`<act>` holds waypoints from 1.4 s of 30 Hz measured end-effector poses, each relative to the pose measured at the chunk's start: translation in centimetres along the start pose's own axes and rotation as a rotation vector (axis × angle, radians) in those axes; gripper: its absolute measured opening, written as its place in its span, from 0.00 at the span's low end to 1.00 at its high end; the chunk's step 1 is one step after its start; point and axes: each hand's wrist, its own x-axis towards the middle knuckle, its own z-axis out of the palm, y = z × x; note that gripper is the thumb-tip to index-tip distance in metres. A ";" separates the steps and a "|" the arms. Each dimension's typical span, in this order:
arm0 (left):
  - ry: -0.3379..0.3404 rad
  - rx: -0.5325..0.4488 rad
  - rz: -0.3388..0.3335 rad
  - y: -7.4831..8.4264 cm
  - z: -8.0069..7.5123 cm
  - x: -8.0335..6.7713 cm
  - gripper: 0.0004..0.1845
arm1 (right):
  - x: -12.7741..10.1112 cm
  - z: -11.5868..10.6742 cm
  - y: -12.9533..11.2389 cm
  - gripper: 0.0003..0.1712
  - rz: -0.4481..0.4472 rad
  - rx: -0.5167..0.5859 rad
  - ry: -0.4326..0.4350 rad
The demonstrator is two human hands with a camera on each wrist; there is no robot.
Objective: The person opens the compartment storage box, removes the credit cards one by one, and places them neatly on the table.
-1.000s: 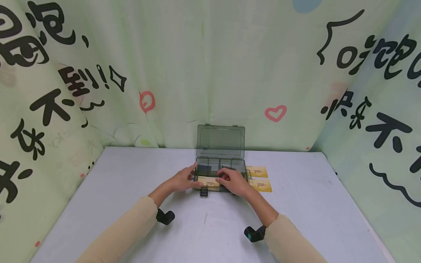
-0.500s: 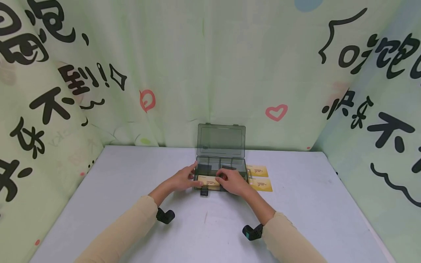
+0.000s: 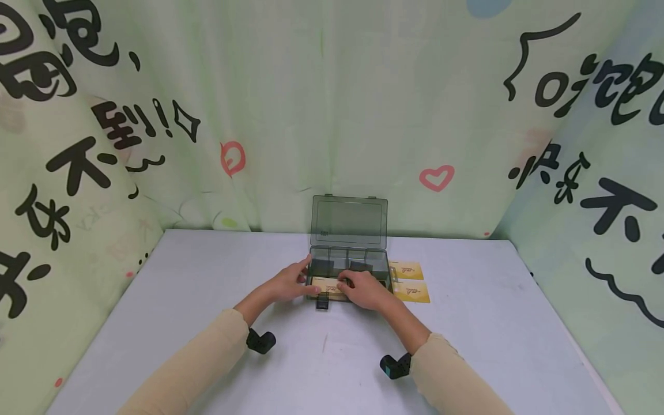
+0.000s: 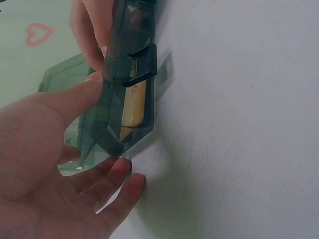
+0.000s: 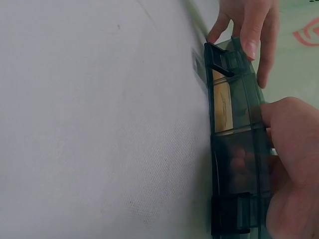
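- Smoky grey transparent plastic compartment box (image 3: 349,270) sits mid-table on the pale grey table top (image 3: 467,346), lid standing upright on the far side.
- My left hand (image 3: 290,283) rests against the box's left near corner: thumb laid along the top rim, other fingers (image 4: 117,172) fairly straight and together against the left end wall, tips on the table. Nothing pinched.
- My right hand (image 3: 363,288) lies over the near right part of the box, fingers curled down into it. Its fingertips are hidden behind the wall in the right wrist view, so I cannot tell whether they pinch anything.
- Yellow rectangular card (image 3: 325,286) lies flat in the near left compartment, just left of my right fingers. It carries a small dark mark, too small to read.
- Two black clip latches hang on the near wall; the left one (image 3: 322,302) is flipped down onto the table.
- Two more yellow cards (image 3: 410,280) lie flat on the table just right of the box, one behind the other; print illegible.
- Green curtain backdrop (image 3: 332,115) carries large black Chinese characters, including "不", and a pink heart outline.
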 end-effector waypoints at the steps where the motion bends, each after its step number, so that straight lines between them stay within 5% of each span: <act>1: 0.000 -0.001 0.001 0.0 0.0 0.0 0.49 | 0.0 0.0 0.0 0.16 0.002 -0.002 -0.002; 13: -0.005 -0.001 -0.007 0.3 0.0 -0.3 0.49 | 0.1 0.1 0.0 0.14 0.040 0.047 -0.035; 26: 0.007 0.015 -0.020 0.5 0.0 -0.4 0.49 | -0.5 -0.1 0.5 0.04 -0.009 0.231 0.109; 42: 0.008 0.007 -0.017 0.4 0.0 -0.4 0.49 | -1.1 -0.6 0.6 0.06 -0.032 0.325 0.194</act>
